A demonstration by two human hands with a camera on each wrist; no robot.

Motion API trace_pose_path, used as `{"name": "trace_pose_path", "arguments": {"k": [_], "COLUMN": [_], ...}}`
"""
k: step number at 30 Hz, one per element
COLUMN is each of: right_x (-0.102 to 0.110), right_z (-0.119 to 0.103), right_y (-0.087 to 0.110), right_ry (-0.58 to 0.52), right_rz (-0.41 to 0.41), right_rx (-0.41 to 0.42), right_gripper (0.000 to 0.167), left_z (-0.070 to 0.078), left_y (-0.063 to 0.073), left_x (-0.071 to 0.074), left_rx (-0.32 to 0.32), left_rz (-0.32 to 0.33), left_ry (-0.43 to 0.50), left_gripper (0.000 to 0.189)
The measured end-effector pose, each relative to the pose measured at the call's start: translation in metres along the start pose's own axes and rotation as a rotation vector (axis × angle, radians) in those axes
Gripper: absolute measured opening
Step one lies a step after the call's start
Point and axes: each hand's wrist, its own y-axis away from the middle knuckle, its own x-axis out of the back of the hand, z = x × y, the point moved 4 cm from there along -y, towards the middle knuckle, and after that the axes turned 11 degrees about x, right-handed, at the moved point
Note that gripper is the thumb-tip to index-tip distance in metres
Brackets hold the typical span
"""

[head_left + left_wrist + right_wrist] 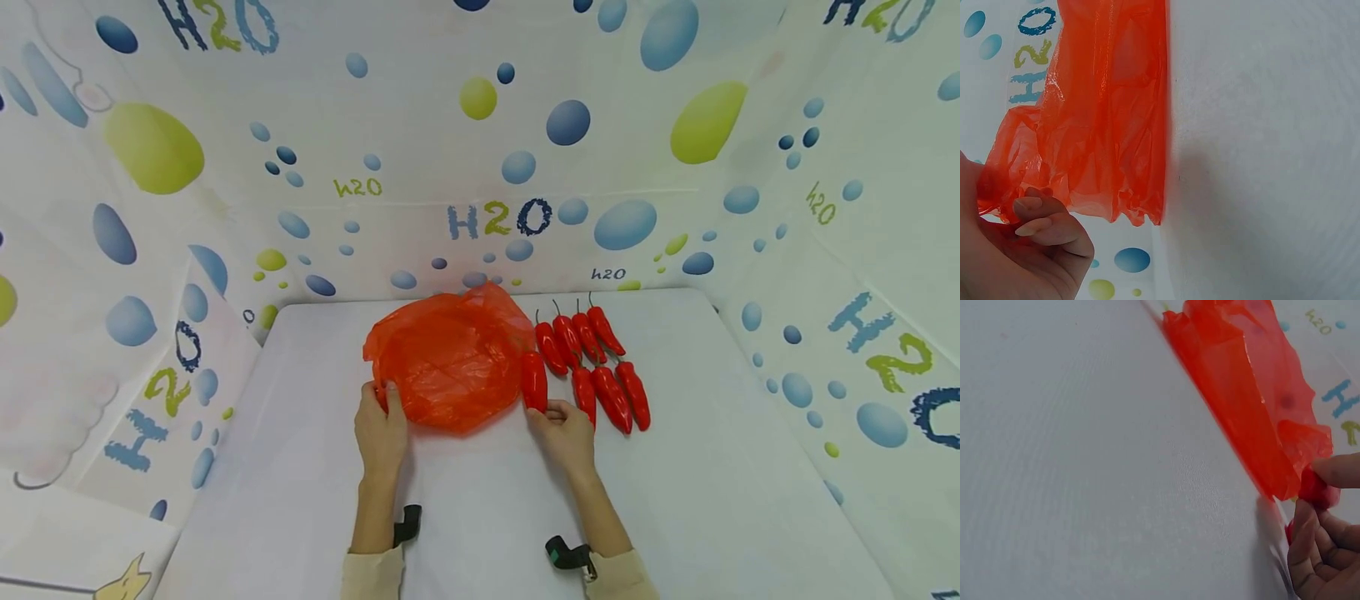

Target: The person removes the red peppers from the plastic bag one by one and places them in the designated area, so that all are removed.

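Observation:
A thin red plastic bag [450, 367] lies crumpled on the white table. My left hand [381, 429] pinches the bag's near left edge between thumb and curled fingers, as the left wrist view also shows. In my right hand [566, 437] a glossy red chili pepper [534, 382] is pinched at its lower end by thumb and fingertips, pointing away from me. Its upper end overlaps the bag's right edge in the head view. Seen from the right wrist, the pepper [1317, 489] is mostly hidden by the fingers, right beside the bag [1235, 394].
Several more red chili peppers [613, 400] lie in two rows on the table [712, 492], right of the bag. A white sheet [420, 150] printed with bubbles and "H2O" lettering stands at the back and sides. Each wrist wears a black camera mount [407, 525].

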Motion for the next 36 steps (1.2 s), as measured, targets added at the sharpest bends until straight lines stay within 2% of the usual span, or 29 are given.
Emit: {"name": "trace_pose_path", "arguments": {"k": [14,25,36], "right_x": [0.016,0.028,0.038], "right_z": [0.019,0.025,0.026], "right_y": [0.005,0.009,0.012], "right_ry": [0.06,0.073,0.105], "right_rz": [0.01,0.039,0.032], "right_rx": [-0.051,-0.072,-0.095], "right_gripper": [0.031,0.032,0.037], "left_z": [0.0,0.002,0.004], "left_y": [0.0,0.001,0.001], "left_x": [0.0,-0.001,0.0], "left_rx": [0.02,0.022,0.024], "left_rz": [-0.01,-0.007,-0.007], "left_ry": [0.003,-0.002,-0.001], "left_gripper": [0.044,0.043,0.044]}}
